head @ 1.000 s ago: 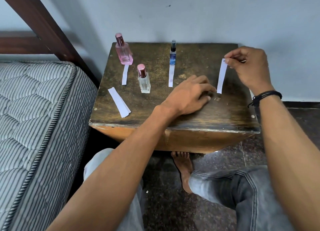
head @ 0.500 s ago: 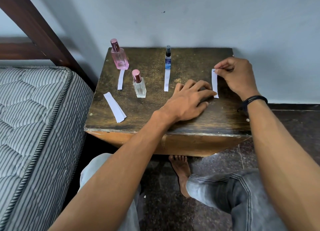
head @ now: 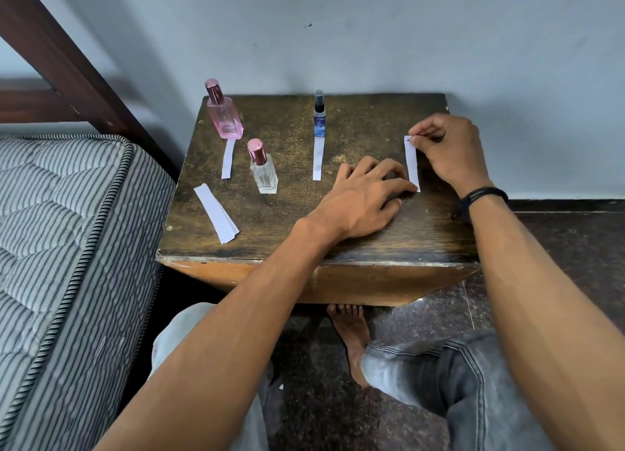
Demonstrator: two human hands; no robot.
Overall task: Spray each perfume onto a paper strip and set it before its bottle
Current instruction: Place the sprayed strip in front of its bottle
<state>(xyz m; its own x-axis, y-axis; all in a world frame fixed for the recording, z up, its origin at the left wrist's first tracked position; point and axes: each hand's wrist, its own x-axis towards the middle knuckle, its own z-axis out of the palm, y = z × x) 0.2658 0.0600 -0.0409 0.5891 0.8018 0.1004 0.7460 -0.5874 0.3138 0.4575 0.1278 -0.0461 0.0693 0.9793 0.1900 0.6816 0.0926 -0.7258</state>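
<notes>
Bottles [head: 224, 119] [head: 263, 171] [head: 319, 120] three, single strips [head: 227, 159] [head: 317, 159] [head: 412, 163] three.

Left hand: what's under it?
The left hand rests on the table, fingertips at the lower end of the paper strip pinched by the right hand. Anything beneath its palm is hidden.

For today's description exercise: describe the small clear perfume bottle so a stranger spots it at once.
Find the wooden table beside the striped mattress. On its left half stands the clear bottle, nearer the viewer than the pink bottle. It alone has no paper strip before it.
</notes>
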